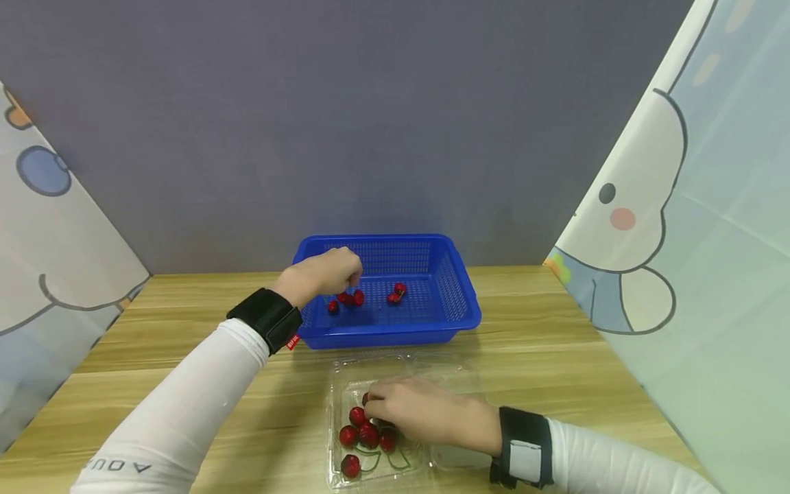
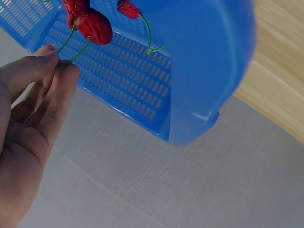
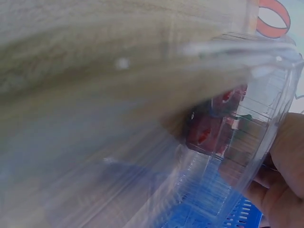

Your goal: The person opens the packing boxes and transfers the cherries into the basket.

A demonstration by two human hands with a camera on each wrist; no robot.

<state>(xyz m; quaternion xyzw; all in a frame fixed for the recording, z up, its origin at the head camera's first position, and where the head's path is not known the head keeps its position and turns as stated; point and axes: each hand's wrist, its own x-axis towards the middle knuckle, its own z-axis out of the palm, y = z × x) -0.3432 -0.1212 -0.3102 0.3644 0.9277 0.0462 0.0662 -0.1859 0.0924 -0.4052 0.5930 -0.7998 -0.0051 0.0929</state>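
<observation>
In the head view my left hand (image 1: 328, 272) reaches over the left side of a blue plastic basket (image 1: 385, 338). Its thumb and forefinger pinch green stems (image 2: 81, 51) that lead to red cherries (image 2: 95, 28), seen in the left wrist view. Other cherries (image 1: 395, 298) lie on the basket floor. My right hand (image 1: 426, 412) is inside a clear plastic box (image 1: 334, 446), fingers bent down by several dark red cherries (image 1: 368, 435). The right wrist view shows these fingers through the box wall near cherries (image 3: 207, 133); I cannot tell whether they grip one.
The box's clear lid (image 1: 453, 374) lies folded out to the right, partly under the right forearm. Basket and box stand on a wooden table (image 1: 537, 329). A grey wall (image 1: 395, 123) rises behind, with cartoon-printed panels (image 1: 710, 206) at both sides. A red tag (image 1: 293, 342) sticks out by the basket.
</observation>
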